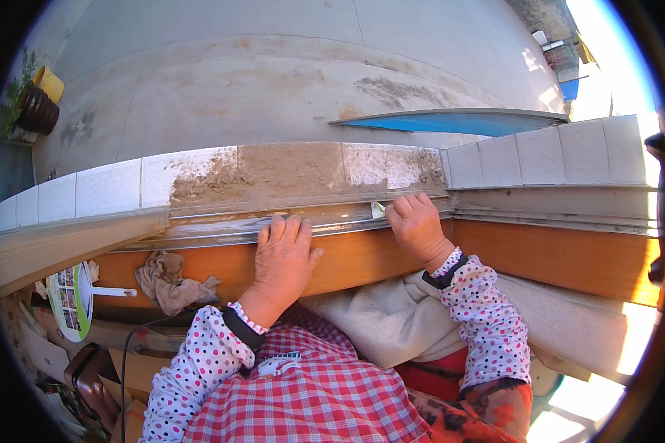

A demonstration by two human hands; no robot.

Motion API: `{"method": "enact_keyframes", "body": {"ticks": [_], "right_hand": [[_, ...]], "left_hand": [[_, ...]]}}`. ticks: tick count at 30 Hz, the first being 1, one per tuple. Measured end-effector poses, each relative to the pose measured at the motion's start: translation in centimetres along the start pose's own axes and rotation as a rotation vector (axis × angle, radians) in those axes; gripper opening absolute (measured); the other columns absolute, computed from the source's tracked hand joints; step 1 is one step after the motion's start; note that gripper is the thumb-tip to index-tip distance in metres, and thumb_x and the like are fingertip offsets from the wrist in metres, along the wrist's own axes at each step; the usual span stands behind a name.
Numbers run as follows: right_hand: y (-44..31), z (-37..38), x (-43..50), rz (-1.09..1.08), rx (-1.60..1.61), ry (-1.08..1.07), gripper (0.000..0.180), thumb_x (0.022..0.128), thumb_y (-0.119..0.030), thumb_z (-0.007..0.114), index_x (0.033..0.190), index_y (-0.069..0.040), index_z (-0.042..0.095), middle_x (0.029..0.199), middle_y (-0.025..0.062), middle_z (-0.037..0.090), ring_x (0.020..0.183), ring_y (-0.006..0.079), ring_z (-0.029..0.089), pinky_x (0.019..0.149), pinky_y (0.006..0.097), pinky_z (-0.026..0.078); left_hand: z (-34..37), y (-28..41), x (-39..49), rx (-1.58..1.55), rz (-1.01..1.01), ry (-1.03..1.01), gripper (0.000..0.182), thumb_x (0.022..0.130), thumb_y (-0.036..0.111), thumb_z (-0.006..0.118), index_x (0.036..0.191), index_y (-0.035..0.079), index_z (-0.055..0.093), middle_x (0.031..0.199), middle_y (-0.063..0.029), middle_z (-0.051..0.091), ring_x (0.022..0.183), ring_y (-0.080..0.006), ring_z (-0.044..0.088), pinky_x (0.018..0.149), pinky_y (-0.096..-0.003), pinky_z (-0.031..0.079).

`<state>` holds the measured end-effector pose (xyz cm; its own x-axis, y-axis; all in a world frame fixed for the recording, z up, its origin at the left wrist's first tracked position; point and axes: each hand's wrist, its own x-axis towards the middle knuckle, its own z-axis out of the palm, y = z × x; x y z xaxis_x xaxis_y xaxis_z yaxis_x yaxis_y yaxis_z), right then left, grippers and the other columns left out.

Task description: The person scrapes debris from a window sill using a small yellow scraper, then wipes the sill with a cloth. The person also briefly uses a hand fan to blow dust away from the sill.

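Note:
My right hand (418,227) is closed on a small pale piece (378,210), whose tip touches the metal window track (343,219); what the piece is cannot be told. My left hand (287,257) holds nothing and rests on the near edge of the track, its fingers pointing away from me over the rail. Beyond the track, brown dirt (288,166) covers part of the white tiled outer ledge (111,191). A crumpled brown rag (172,282) lies on the orange-brown wooden sill (338,260), left of my left hand.
A window sash frame (77,241) crosses the left side. Below it are a hand fan (72,302), a dark cable (124,360) and cardboard boxes (136,376). Beige cloth (388,318) lies against the sill. Outside are a blue panel (449,122) and flower pots (37,109).

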<state>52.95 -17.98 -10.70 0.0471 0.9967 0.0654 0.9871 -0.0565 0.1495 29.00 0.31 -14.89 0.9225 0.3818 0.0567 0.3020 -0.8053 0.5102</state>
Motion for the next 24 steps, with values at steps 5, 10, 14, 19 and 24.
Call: {"method": "enact_keyframes", "body": {"ticks": [5,10,14,19,24], "right_hand": [[-0.4,0.3,0.9,-0.029,0.026,0.012,0.011,0.078,-0.016,0.064,0.085,-0.008,0.065,0.086,0.0067,0.056,0.084,0.0242,0.059,0.079,0.0381,0.047],[-2.2,0.7,3.1,-0.114,0.094,0.064,0.009,0.077,-0.017,0.064,0.079,-0.009,0.065,0.086,0.0064,0.055,0.083,0.0239,0.059,0.078,0.0374,0.046],[-4.0,0.9,4.9,-0.168,0.088,0.095,0.008,0.075,-0.016,0.065,0.076,-0.009,0.064,0.083,0.0067,0.053,0.081,0.0232,0.058,0.076,0.0364,0.045],[-5.2,1.0,6.1,-0.159,0.094,0.140,0.007,0.075,-0.016,0.065,0.073,-0.009,0.064,0.082,0.0065,0.052,0.077,0.0233,0.057,0.075,0.0372,0.045],[-6.2,1.1,6.9,-0.141,0.079,0.116,0.006,0.075,-0.016,0.065,0.075,-0.010,0.063,0.081,0.0062,0.051,0.077,0.0230,0.058,0.074,0.0376,0.045]], "left_hand": [[-0.1,0.7,-0.2,-0.005,0.024,0.058,0.061,0.086,0.034,0.081,0.136,0.002,0.064,0.134,-0.0120,0.060,0.130,-0.0365,0.048,0.111,-0.0486,0.036],[-0.8,0.9,-0.8,0.111,-0.074,0.032,0.062,0.084,0.036,0.082,0.131,0.000,0.065,0.132,-0.0142,0.061,0.131,-0.0373,0.049,0.112,-0.0498,0.035],[-1.1,0.1,-0.8,0.159,-0.078,0.052,0.061,0.082,0.036,0.083,0.127,-0.001,0.066,0.131,-0.0158,0.061,0.130,-0.0379,0.049,0.113,-0.0504,0.034],[-1.4,-0.4,-0.9,0.109,-0.078,0.039,0.062,0.082,0.034,0.084,0.129,-0.001,0.065,0.131,-0.0156,0.061,0.130,-0.0376,0.049,0.114,-0.0503,0.034],[-1.6,-1.1,-0.7,0.141,-0.062,0.075,0.069,0.082,0.040,0.083,0.133,-0.003,0.064,0.129,-0.0149,0.061,0.130,-0.0381,0.049,0.115,-0.0500,0.033]]}}
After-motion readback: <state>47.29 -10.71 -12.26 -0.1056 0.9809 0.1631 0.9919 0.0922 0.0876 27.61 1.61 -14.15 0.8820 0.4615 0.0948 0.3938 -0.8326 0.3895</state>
